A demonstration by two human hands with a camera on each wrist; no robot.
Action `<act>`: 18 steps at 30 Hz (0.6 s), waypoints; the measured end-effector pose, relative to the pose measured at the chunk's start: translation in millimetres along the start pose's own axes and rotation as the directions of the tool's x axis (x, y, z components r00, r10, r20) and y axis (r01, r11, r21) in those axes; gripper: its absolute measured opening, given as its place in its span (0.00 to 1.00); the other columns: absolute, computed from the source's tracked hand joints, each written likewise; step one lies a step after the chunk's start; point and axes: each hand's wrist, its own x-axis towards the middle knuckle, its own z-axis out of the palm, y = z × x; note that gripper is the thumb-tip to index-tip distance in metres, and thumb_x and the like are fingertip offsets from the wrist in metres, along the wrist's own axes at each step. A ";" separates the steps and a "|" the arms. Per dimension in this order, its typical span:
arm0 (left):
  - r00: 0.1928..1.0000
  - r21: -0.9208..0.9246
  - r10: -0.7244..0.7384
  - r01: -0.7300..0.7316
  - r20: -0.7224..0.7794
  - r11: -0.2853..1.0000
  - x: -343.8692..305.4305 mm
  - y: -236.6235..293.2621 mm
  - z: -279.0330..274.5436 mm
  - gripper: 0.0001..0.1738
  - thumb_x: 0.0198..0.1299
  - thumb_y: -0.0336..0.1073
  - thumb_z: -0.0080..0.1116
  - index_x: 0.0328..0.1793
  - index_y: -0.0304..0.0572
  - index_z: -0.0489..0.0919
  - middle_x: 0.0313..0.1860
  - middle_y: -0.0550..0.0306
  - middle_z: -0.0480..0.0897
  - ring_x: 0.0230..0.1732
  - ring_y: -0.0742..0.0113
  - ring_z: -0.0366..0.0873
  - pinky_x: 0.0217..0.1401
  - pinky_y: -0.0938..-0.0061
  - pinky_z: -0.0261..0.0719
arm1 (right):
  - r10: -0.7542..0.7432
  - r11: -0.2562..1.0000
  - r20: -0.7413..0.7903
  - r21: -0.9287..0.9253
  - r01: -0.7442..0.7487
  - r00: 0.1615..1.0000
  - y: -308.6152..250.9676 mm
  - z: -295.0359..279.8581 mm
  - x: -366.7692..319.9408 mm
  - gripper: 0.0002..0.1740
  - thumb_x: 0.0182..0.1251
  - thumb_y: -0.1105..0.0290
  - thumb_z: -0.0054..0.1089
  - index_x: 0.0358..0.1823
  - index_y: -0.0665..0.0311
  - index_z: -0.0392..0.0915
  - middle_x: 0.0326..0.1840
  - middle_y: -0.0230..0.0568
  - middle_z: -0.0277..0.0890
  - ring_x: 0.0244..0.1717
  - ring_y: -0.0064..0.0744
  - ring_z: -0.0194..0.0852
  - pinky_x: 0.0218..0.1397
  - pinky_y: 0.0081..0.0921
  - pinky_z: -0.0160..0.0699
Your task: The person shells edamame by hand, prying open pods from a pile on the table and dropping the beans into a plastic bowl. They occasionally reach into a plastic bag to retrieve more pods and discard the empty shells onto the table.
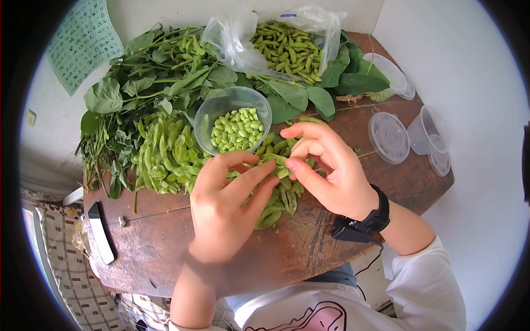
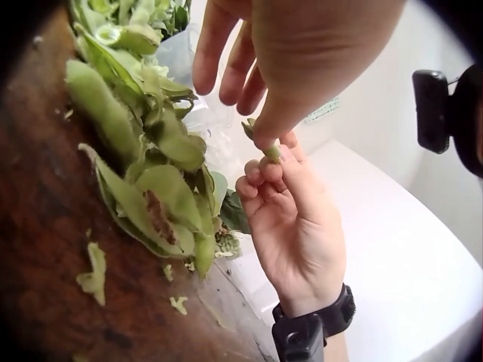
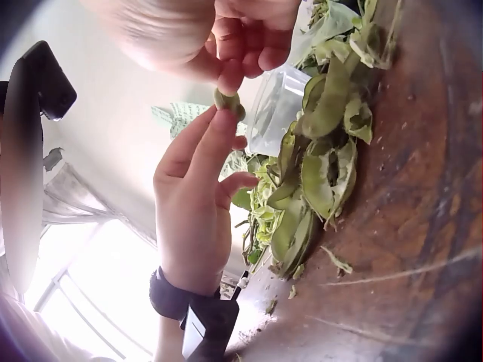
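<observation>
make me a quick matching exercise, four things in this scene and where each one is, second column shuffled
Column 1
1. bean pod
2. shelled beans
3. green sheet
4. plastic bag

Column 2
A. inside the clear bowl
B. pinched between left hand and right hand
C. beyond the clear bowl, holding green pods
D. up on the wall

Pairs: 1-B, 2-A, 3-D, 4-C

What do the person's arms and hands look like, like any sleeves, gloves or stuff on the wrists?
The left hand and right hand wear no gloves. The right wrist has a black strap carrying a boxy black device; the left wrist has a similar dark band and device. A loose white sleeve covers the right upper arm.
</observation>
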 end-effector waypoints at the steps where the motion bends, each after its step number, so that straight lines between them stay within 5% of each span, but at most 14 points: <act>1: 1.000 0.028 0.001 -0.002 0.023 1.000 1.1 1.4 -2.5 0.17 0.47 0.26 0.76 0.46 0.45 0.90 0.41 0.60 0.83 0.34 0.67 0.81 0.31 0.75 0.78 | -0.003 1.000 0.000 -0.001 0.003 1.000 -2.3 -1.3 -0.2 0.21 0.71 0.80 0.59 0.64 0.65 0.70 0.31 0.33 0.78 0.34 0.17 0.73 0.39 0.19 0.72; 3: 1.000 0.037 0.010 -0.011 0.028 0.999 0.6 3.1 -2.3 0.17 0.46 0.27 0.77 0.45 0.45 0.90 0.39 0.61 0.82 0.33 0.68 0.79 0.31 0.75 0.77 | 0.131 0.991 0.081 -0.014 -0.130 0.988 -8.2 -5.3 -0.7 0.24 0.71 0.83 0.58 0.67 0.71 0.65 0.39 0.33 0.80 0.44 0.20 0.77 0.53 0.21 0.74; 8: 0.995 -0.030 0.096 -0.096 -0.007 0.995 -3.5 -3.2 3.2 0.14 0.48 0.29 0.76 0.43 0.43 0.89 0.39 0.60 0.80 0.31 0.65 0.76 0.31 0.73 0.74 | 0.060 0.998 0.095 -0.032 -0.057 0.994 -2.9 -4.6 -1.2 0.24 0.70 0.84 0.59 0.66 0.71 0.66 0.39 0.33 0.80 0.44 0.20 0.77 0.53 0.21 0.74; 14: 0.987 -0.276 -0.148 0.161 0.068 0.948 -3.6 -0.8 0.2 0.09 0.54 0.26 0.73 0.42 0.40 0.88 0.40 0.59 0.81 0.27 0.72 0.75 0.25 0.79 0.71 | 0.034 0.995 0.086 -0.094 -0.026 0.996 -5.4 -5.1 -1.0 0.23 0.69 0.84 0.60 0.64 0.71 0.68 0.39 0.33 0.81 0.43 0.19 0.78 0.52 0.21 0.74; 18: 0.949 -0.207 -0.283 0.252 -0.139 0.945 0.3 -8.2 1.1 0.10 0.56 0.26 0.71 0.44 0.41 0.87 0.42 0.60 0.82 0.27 0.76 0.73 0.23 0.80 0.66 | 0.002 0.991 0.035 -0.137 0.003 0.999 -5.4 -6.0 0.0 0.22 0.68 0.83 0.60 0.63 0.70 0.70 0.37 0.32 0.82 0.42 0.18 0.78 0.51 0.20 0.75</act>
